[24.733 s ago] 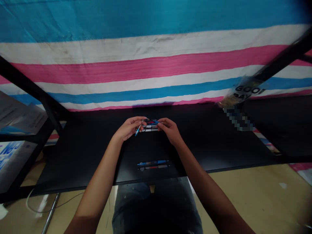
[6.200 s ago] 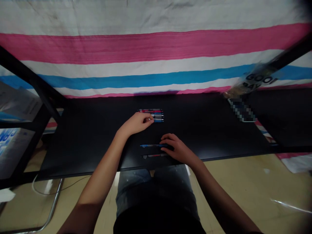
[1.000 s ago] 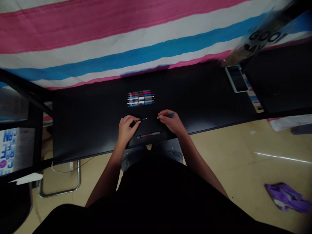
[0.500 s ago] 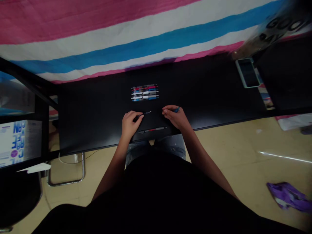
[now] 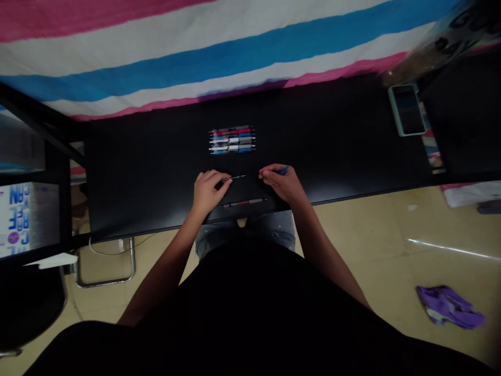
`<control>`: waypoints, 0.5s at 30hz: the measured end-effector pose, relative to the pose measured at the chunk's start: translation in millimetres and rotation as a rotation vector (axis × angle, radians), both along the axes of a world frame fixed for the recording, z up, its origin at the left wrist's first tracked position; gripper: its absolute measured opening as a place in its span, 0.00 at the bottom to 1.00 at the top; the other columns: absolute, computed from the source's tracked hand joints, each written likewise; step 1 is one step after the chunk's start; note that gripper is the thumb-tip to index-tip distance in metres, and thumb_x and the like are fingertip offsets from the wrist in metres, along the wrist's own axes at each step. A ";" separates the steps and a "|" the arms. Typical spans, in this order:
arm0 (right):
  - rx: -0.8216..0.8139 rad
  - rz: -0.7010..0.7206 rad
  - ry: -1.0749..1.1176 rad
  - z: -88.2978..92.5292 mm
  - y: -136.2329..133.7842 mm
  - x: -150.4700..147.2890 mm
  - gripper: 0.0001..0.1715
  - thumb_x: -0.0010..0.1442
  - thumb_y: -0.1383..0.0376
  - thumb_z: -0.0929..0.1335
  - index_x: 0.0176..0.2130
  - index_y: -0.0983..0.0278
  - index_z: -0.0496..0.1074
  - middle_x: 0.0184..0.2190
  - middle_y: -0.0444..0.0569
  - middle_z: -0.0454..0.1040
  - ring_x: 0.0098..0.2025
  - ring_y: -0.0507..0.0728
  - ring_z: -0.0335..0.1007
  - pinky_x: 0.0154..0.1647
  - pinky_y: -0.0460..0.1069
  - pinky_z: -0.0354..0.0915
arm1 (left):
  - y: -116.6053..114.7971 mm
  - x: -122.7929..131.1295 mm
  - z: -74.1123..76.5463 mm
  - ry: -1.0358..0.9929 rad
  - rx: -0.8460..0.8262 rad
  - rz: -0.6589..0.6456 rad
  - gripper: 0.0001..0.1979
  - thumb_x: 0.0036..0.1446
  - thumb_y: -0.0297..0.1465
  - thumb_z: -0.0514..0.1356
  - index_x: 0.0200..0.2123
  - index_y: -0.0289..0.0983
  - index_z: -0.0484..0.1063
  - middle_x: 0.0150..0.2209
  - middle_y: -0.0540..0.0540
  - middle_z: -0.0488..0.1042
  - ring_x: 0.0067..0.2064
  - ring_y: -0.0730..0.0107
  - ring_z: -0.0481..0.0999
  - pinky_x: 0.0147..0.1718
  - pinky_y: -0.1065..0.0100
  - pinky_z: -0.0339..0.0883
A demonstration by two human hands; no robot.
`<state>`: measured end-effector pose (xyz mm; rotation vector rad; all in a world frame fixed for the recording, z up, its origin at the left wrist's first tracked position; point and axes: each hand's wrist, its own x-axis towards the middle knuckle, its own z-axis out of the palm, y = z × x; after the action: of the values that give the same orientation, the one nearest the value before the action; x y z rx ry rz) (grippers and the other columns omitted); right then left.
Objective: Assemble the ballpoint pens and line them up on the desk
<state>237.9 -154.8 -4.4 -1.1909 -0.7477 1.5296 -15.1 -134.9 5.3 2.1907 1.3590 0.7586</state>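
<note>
My left hand [image 5: 209, 188] rests over the black table with thumb and fingers pinched on a thin pen refill [image 5: 238, 177], its slim end pointing right toward my other hand. My right hand [image 5: 279, 183] is closed around a blue pen barrel [image 5: 284, 170], much of it hidden by the fingers. A gap separates the two hands. Nearer the table's front edge lies a single grey and black pen [image 5: 245, 202] with a reddish middle. Beyond my hands, several pens [image 5: 232, 140] in red, white, grey and blue lie side by side in a row.
On the right of the black table [image 5: 332, 141] lies a phone [image 5: 407, 109] in a pale green case. A striped cloth [image 5: 235, 52] hangs along the back edge. At left stands a white box [image 5: 19, 219] with blue letters. Purple cloth [image 5: 450, 307] lies on the floor.
The view has shifted slightly, so the pens and table sit higher in it. In my left hand the refill now points more level to the right. Both hands keep their hold.
</note>
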 end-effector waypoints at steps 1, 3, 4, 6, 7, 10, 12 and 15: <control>0.013 0.001 -0.001 0.3 0.0 -0.2 0.13 0.49 0.57 0.80 0.32 0.61 0.82 0.28 0.47 0.78 0.21 0.46 0.55 0.22 0.47 0.53 | 0.2 -0.1 0.2 -0.002 0.000 0.000 0.07 0.66 0.37 0.63 0.41 0.42 0.81 0.37 0.48 0.81 0.38 0.64 0.77 0.42 0.60 0.62; 0.036 -0.002 -0.006 1.2 -0.1 -0.8 0.13 0.49 0.56 0.80 0.33 0.60 0.82 0.28 0.46 0.78 0.21 0.46 0.53 0.22 0.47 0.53 | 0.5 -0.1 0.5 -0.005 -0.008 0.001 0.07 0.66 0.37 0.63 0.41 0.43 0.80 0.38 0.49 0.81 0.38 0.64 0.77 0.41 0.60 0.62; 0.043 -0.006 -0.010 1.7 -0.1 -1.1 0.14 0.49 0.55 0.80 0.34 0.59 0.82 0.29 0.46 0.78 0.21 0.46 0.53 0.22 0.47 0.54 | 0.5 0.0 0.6 -0.006 -0.014 0.004 0.07 0.66 0.37 0.63 0.40 0.43 0.80 0.38 0.49 0.81 0.38 0.64 0.77 0.41 0.61 0.62; 0.048 -0.015 -0.021 2.6 -0.3 -1.6 0.15 0.48 0.54 0.80 0.34 0.59 0.82 0.30 0.46 0.78 0.22 0.46 0.54 0.22 0.48 0.55 | 0.6 0.3 0.3 -0.013 -0.019 0.013 0.07 0.66 0.37 0.63 0.41 0.42 0.80 0.38 0.48 0.81 0.37 0.64 0.77 0.41 0.61 0.62; 0.045 -0.017 -0.029 2.8 -0.4 -1.6 0.16 0.48 0.53 0.81 0.34 0.58 0.82 0.30 0.46 0.78 0.22 0.46 0.54 0.22 0.48 0.56 | 0.6 0.6 0.1 -0.016 -0.018 0.019 0.07 0.65 0.37 0.63 0.41 0.42 0.80 0.38 0.48 0.81 0.37 0.64 0.77 0.41 0.61 0.62; 0.033 -0.013 -0.055 2.6 -1.0 -1.0 0.18 0.47 0.52 0.81 0.34 0.58 0.81 0.30 0.46 0.78 0.22 0.47 0.55 0.22 0.47 0.57 | 0.3 1.6 -0.6 -0.024 -0.007 0.027 0.08 0.66 0.37 0.63 0.40 0.42 0.80 0.38 0.48 0.81 0.37 0.64 0.77 0.41 0.61 0.61; 0.031 -0.007 -0.067 2.2 -1.5 -0.2 0.18 0.48 0.52 0.81 0.34 0.59 0.81 0.30 0.46 0.78 0.22 0.47 0.55 0.22 0.47 0.57 | -0.1 2.3 -1.0 -0.021 -0.007 0.026 0.08 0.66 0.38 0.62 0.40 0.41 0.80 0.38 0.48 0.81 0.37 0.65 0.77 0.41 0.61 0.61; 0.045 -0.005 -0.079 2.2 -2.1 0.4 0.17 0.49 0.52 0.80 0.35 0.59 0.80 0.30 0.46 0.77 0.22 0.47 0.54 0.22 0.47 0.57 | -0.6 3.0 -1.2 0.008 -0.025 0.024 0.10 0.66 0.39 0.61 0.41 0.41 0.80 0.37 0.48 0.80 0.36 0.65 0.76 0.43 0.61 0.61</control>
<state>238.3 -157.0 -2.2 -1.2242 -0.8266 1.4615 -12.1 -135.4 4.1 2.1640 1.3937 0.7388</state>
